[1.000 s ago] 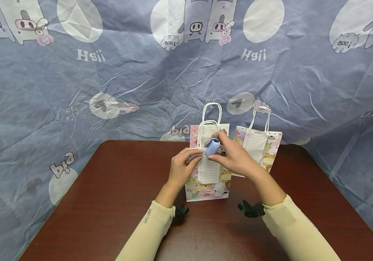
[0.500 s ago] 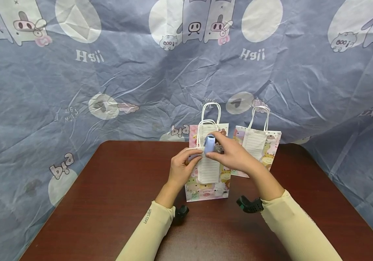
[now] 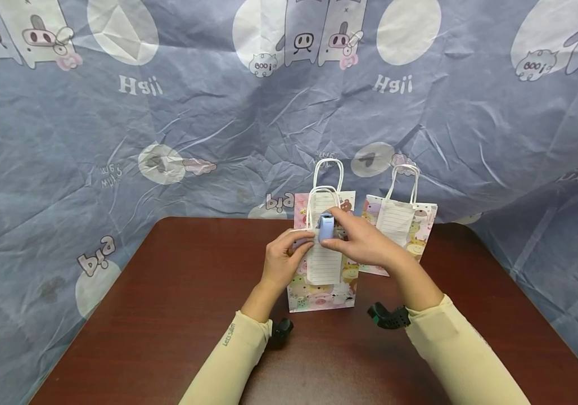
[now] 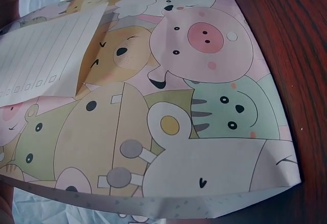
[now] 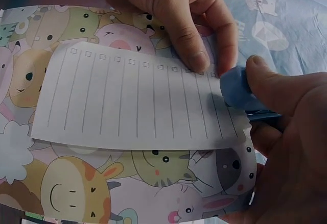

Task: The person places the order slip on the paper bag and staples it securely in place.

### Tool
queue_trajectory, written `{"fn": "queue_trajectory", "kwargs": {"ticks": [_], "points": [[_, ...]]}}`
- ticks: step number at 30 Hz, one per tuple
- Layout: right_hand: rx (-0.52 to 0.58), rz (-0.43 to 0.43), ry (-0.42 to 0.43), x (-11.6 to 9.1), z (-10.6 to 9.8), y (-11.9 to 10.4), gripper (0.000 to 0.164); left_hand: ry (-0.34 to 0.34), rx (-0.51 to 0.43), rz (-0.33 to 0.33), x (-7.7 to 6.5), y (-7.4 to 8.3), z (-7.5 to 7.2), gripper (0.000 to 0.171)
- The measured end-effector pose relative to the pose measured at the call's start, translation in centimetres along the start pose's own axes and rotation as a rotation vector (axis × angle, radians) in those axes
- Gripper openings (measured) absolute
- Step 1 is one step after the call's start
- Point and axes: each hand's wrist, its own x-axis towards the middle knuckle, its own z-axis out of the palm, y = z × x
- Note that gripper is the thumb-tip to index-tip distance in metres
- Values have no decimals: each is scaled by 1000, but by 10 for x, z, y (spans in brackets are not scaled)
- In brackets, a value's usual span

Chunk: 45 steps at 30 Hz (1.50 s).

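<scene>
A paper gift bag (image 3: 319,304) with cartoon animals stands on the table in front of me, a lined checklist sheet (image 3: 323,270) lying flat against its front. My left hand (image 3: 278,261) pinches the bag's top edge between thumb and fingers, at the sheet's upper left corner. In my right hand (image 3: 367,242) is a small light-blue stapler (image 3: 326,228), thumb on the near side and fingers behind the bag's edge. The right wrist view shows the stapler (image 5: 237,87) over the sheet's top end. The left wrist view takes in the bag's lower front (image 4: 204,106).
Behind the front bag stands a pink-edged gift bag (image 3: 300,207) with its own sheet. Another gift bag (image 3: 423,228) with a lined sheet (image 3: 394,222) leans at the right. The brown table (image 3: 203,281) ends at a blue printed cloth backdrop (image 3: 248,124).
The stapler, tilted a second ago, has turned upright and moved slightly left over the sheet's top. The left hand keeps its pinch in place.
</scene>
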Motion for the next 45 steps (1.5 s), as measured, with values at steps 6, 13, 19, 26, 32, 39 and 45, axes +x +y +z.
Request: {"fn": "queue_trajectory", "kwargs": {"ticks": [6, 13, 19, 26, 32, 39, 45], "points": [[35, 10, -15, 0, 1, -1, 41, -9, 6, -6, -2, -1, -1, 16], [62, -38, 29, -1, 6, 4, 48, -14, 0, -19, -3, -1, 0, 16], [75, -38, 121, -1, 15, 10, 46, -14, 14, 0, -3, 0, 2, 17], [54, -40, 187, -1, 18, 9, 44, 2, 9, 4, -2, 0, 3, 16], [17, -75, 214, 0, 20, 9, 38, 6, 24, 12, -2, 0, 2, 16], [-59, -73, 243, 0, 23, 10, 40, 5, 29, 14, -2, 1, 3, 16], [-68, -93, 259, 0, 26, 11, 41, 5, 35, 17, -1, 2, 3, 16]]}}
